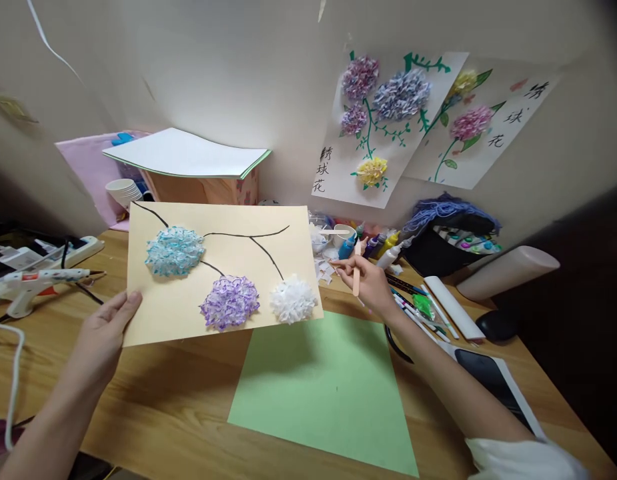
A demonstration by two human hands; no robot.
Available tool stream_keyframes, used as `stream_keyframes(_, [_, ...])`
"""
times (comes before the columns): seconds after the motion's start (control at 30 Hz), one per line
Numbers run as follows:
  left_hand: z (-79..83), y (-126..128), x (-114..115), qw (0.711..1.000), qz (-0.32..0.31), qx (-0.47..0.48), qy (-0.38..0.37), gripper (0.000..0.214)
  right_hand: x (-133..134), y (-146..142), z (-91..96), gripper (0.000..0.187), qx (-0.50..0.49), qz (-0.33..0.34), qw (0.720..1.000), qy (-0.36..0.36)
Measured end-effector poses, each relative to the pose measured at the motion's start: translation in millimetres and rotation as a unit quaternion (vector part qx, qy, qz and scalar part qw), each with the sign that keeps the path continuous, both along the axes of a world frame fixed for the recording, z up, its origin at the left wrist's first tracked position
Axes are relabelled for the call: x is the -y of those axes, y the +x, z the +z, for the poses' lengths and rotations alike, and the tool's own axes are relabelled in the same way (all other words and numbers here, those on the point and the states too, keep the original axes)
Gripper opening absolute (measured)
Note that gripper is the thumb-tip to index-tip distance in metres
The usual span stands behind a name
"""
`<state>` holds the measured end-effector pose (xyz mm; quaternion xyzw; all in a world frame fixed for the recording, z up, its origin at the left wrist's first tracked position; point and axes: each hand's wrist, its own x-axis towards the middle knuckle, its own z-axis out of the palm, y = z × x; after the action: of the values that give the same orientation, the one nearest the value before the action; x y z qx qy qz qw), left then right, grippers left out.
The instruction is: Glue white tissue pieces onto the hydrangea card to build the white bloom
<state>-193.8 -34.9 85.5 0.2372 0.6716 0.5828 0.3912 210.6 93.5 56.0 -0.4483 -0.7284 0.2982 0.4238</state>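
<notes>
My left hand (104,331) grips the lower left corner of a cream card (163,313) and holds it tilted up above the desk. On the card are black drawn stems and three tissue flowers: a blue one (175,251), a purple one (230,301) and a white one (293,299). My right hand (371,283) is to the right of the card, fingers closed round a thin wooden stick (357,272) that points upward. A green paper sheet (328,387) lies flat on the wooden desk below the card.
A glue gun (33,283) and a power strip (53,252) lie at the left. Paint bottles (375,245), markers (413,303), a white roll (508,270) and a tablet (493,380) crowd the right. A paper stack (185,153) tops a box behind. Flower pictures (388,120) hang on the wall.
</notes>
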Motion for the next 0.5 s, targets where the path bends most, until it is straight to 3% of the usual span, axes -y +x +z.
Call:
stream_keyframes(0.23, [-7.7, 34.1, -49.5, 0.989, -0.016, -0.012, 0.144, 0.064, 26.5, 11.2, 34.2, 0.028, -0.088, 0.060, 0.988, -0.115])
stream_keyframes(0.5, [-16.2, 62.2, -76.9, 0.980, -0.030, -0.013, 0.197, 0.052, 43.4, 24.0, 54.0, 0.032, -0.088, 0.034, 0.990, -0.106])
